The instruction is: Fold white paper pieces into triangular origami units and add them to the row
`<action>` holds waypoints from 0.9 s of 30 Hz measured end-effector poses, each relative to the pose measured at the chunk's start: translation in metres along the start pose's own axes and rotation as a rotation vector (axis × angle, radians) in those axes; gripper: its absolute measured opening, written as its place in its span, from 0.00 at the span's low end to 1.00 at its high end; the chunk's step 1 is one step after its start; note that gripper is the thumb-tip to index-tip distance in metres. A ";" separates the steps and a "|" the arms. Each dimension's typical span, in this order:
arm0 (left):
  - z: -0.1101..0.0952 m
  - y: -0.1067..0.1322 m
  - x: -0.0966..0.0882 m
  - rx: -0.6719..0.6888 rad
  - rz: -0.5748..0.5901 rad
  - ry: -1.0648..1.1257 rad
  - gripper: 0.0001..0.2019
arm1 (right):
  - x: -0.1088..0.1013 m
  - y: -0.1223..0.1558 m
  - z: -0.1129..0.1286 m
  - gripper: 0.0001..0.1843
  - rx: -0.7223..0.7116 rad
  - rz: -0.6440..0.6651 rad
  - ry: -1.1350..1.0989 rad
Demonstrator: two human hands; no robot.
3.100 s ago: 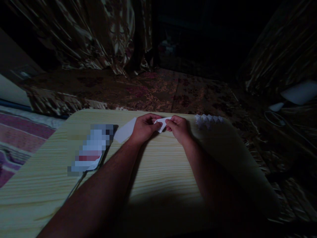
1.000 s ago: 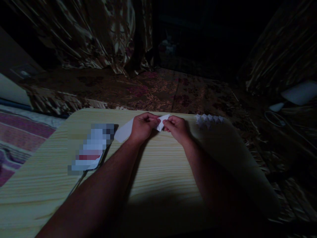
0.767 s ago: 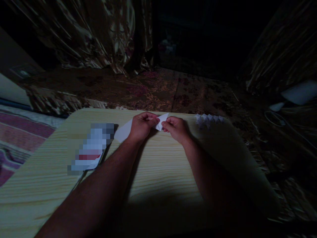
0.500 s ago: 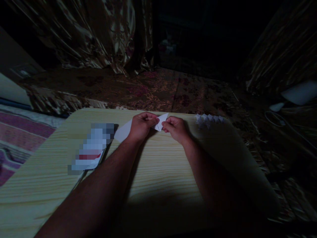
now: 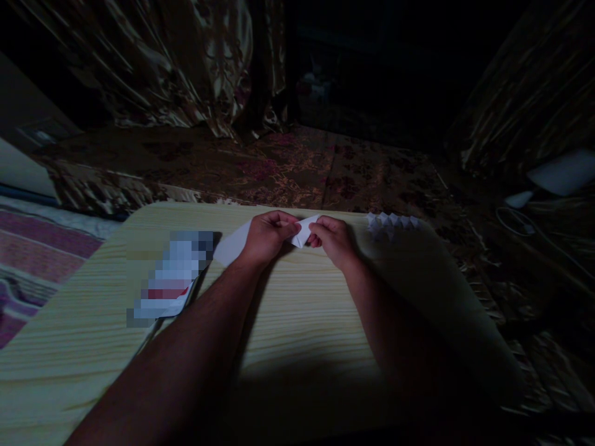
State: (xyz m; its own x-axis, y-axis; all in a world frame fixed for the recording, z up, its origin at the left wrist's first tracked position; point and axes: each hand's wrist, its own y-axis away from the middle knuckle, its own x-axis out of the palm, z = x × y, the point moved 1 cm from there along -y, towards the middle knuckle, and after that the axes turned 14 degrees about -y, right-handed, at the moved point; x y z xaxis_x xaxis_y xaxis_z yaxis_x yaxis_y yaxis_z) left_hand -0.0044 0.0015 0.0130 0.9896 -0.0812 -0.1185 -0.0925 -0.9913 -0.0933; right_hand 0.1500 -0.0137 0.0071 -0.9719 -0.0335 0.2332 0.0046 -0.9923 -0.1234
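Note:
A small folded piece of white paper (image 5: pixel 304 231) is held between my two hands above the far part of the table. My left hand (image 5: pixel 272 234) pinches its left side between thumb and fingers. On the other side, my right hand (image 5: pixel 331 235) grips the paper's upper right corner, thumb on top and the other fingers curled. White paper sheets (image 5: pixel 232 243) lie flat to the left, partly hidden by my left hand. Several small folded white paper pieces (image 5: pixel 391 223) stand in rows to the right of my right hand.
The pale wooden table (image 5: pixel 297 310) has rounded far corners. A blurred-out phone-like object (image 5: pixel 179 279), with a cable, lies at its left. Patterned brown fabric (image 5: pixel 279 167) and curtains (image 5: pixel 209 62) are behind. A white lamp-like object (image 5: pixel 562 173) is at the far right, in dim light.
My right hand has shifted its grip up to the paper's upper right corner, its thumb now over the edge. The paper has tilted slightly; my left hand stays almost still.

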 end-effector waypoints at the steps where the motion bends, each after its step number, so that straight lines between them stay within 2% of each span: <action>1: 0.000 0.000 0.000 0.003 0.005 -0.003 0.14 | 0.000 0.000 0.001 0.11 -0.006 -0.003 0.009; 9: 0.003 0.000 0.001 0.023 0.025 -0.085 0.15 | -0.003 -0.002 -0.001 0.12 -0.043 -0.063 -0.019; 16: 0.002 0.000 0.001 0.000 0.004 -0.089 0.15 | -0.005 -0.003 -0.001 0.20 -0.036 -0.113 -0.041; 18: 0.004 -0.001 0.000 -0.004 -0.011 -0.063 0.15 | -0.004 -0.002 0.000 0.21 -0.032 -0.057 0.000; 21: 0.006 -0.003 -0.001 0.009 -0.034 -0.032 0.15 | -0.002 -0.001 -0.001 0.16 -0.021 0.066 0.090; 27: 0.009 -0.006 -0.002 0.030 -0.043 0.016 0.12 | 0.000 -0.001 -0.007 0.13 -0.019 0.073 0.150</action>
State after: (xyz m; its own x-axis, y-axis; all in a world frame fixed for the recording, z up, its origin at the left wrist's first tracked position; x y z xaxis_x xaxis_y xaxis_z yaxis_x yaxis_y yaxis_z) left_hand -0.0070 0.0089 0.0044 0.9944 -0.0400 -0.0979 -0.0524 -0.9904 -0.1281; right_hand 0.1483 -0.0123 0.0000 -0.9934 -0.0857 0.0766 0.0733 -0.9855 -0.1530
